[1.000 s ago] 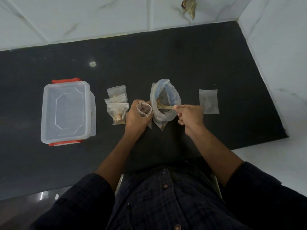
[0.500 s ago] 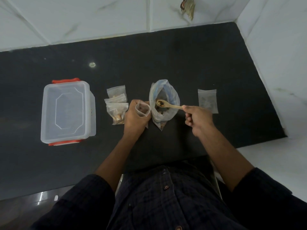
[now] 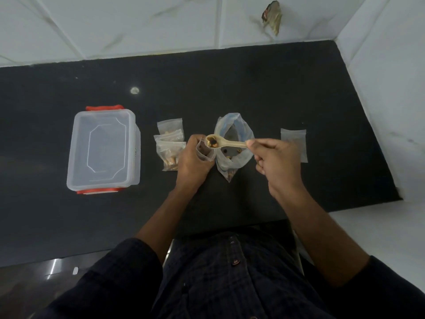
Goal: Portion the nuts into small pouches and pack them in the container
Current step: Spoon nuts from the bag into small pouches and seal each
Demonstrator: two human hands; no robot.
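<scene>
My left hand (image 3: 192,161) grips a small clear pouch (image 3: 204,151) upright with its mouth held open. My right hand (image 3: 274,160) pinches the handle of a pale wooden spoon (image 3: 226,143). The spoon's bowl carries nuts and sits right at the pouch's mouth. Behind the spoon stands the big open plastic bag of nuts (image 3: 233,147). Three filled small pouches (image 3: 170,145) lie in a pile left of my left hand. The clear container (image 3: 103,149) with red latches sits far left, its lid on.
A stack of empty flat pouches (image 3: 294,143) lies to the right of my right hand on the black counter (image 3: 253,84). White tiled walls close in the back and the right side. A small pale spot (image 3: 134,90) marks the counter.
My right hand has lifted the loaded spoon out of the big bag and carried it left to the mouth of the small pouch. My left hand has stayed in place.
</scene>
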